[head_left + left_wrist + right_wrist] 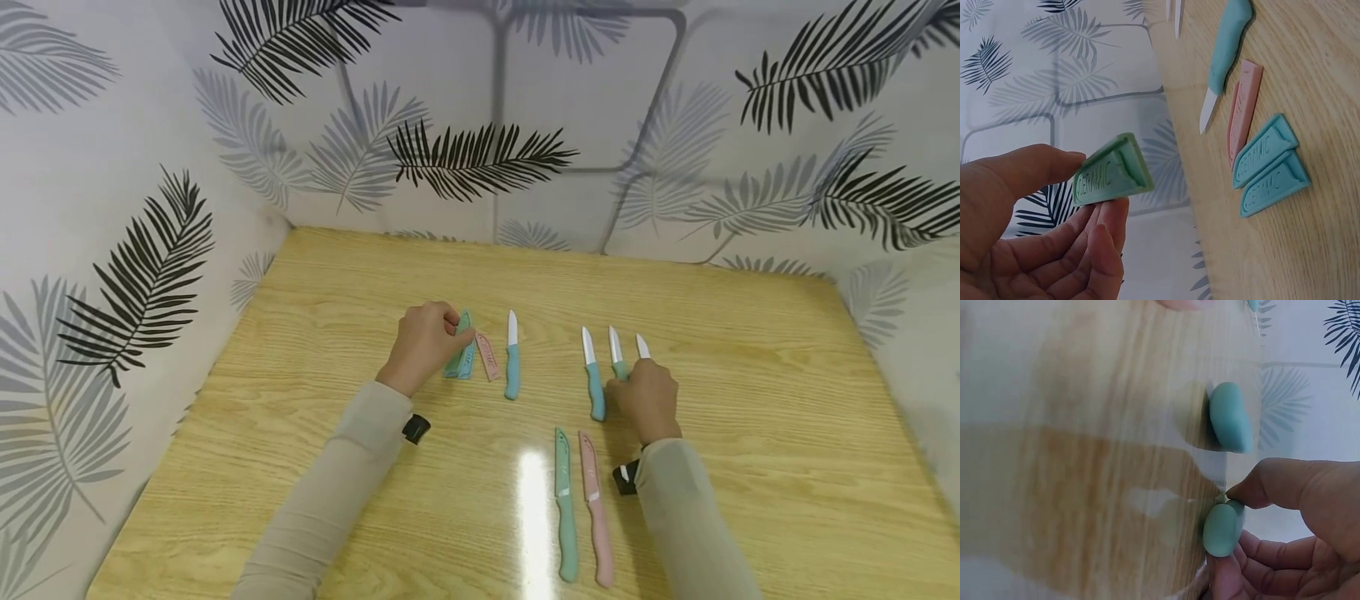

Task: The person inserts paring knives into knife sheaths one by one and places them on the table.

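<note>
My left hand [425,342] pinches a green knife sheath [1113,175], marked CERAMIC, between thumb and fingers above the table. Two blue sheaths [1272,169] lie side by side below it, beside a pink sheath [1245,106]. To their right is a blue-handled knife [512,367] with a bare white blade. My right hand [647,398] pinches the handle of a green-handled knife [1221,531], whose white blade points away from me. Left of it lies another blue-handled knife [594,383]. A third white blade [642,346] shows beyond my right hand; its handle is hidden.
Nearer me, a longer green knife [566,533] and a longer pink knife [600,537] lie sheathed, side by side. The wooden table [787,433] meets leaf-patterned walls [450,83] at the back and sides. A bright glare streak crosses the front.
</note>
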A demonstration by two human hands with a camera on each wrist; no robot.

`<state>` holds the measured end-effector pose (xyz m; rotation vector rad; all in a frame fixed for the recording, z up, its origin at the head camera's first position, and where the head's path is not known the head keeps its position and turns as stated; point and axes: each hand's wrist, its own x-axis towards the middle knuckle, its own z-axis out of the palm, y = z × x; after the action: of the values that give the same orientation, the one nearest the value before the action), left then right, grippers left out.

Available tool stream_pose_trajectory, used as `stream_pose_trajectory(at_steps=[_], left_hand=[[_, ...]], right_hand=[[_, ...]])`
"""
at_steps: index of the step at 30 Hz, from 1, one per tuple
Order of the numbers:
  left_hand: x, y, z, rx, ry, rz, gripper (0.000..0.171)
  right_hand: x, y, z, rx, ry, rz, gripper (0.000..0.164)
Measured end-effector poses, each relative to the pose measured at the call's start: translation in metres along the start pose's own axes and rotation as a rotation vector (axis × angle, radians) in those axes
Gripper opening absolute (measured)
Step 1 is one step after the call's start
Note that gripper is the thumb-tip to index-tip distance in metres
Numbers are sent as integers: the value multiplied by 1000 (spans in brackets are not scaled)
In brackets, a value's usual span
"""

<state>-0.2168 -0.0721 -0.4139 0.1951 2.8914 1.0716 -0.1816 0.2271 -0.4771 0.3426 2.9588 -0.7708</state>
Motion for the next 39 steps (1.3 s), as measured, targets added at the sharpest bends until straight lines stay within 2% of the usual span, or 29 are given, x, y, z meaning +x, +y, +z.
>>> stream_pose_trajectory(at_steps=[6, 10, 12, 16, 27, 39], left_hand=[[4, 0, -6, -2, 13, -20, 32], [6, 0, -9, -12, 15, -36, 32], [7, 1, -10, -12, 17, -37, 32], [8, 1, -9, -6, 32, -26, 33], [9, 0, -4, 21, 71, 10, 29], [12, 8, 2, 26, 24, -30, 28]], right_hand=[[-11, -7, -5, 41, 77, -42, 38], [-24, -16, -10, 44, 166, -94, 22], [-33, -21, -12, 58, 180, -107, 19], [-49, -30, -13, 79, 162, -129, 26], [-83, -43, -6, 120, 181, -189, 23], [-108, -61, 10, 112, 147, -246, 17]])
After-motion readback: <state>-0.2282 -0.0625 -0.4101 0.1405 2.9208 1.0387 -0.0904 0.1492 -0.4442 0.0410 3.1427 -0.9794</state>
